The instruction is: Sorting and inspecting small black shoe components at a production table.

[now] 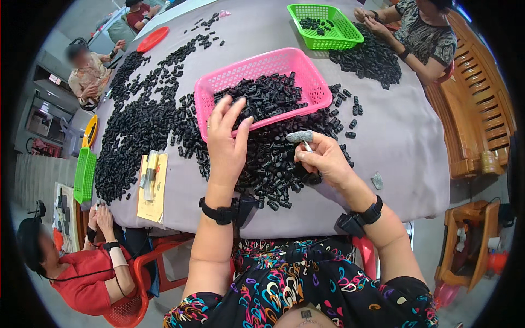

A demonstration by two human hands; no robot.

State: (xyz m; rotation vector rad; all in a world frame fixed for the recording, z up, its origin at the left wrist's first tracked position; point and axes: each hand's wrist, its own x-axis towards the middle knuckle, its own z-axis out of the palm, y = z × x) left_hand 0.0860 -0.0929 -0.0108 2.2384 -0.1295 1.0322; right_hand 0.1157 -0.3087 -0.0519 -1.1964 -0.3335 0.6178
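My left hand (226, 145) reaches over the near rim of a pink plastic basket (262, 61), fingers apart, with nothing visible in it. Many small black cylindrical plastic parts (268, 94) lie inside the basket. To the right of the basket's near side, my right hand (332, 164) is closed in a pinch. Between its thumb and index finger sits a slim, pale metallic tool (308, 146), mostly hidden by the fingers. A grey cloth cover (299, 136) wraps the index fingertip. Below both hands spreads a heap of the same black parts (270, 177).
More black parts (128, 136) cover the table's left side. A yellow booklet (152, 191) carries a clear tube (150, 180). A green basket (328, 38) stands at the far right. Several co-workers sit around the cloth-covered table (404, 158). A grey scrap (377, 180) lies right of my right arm.
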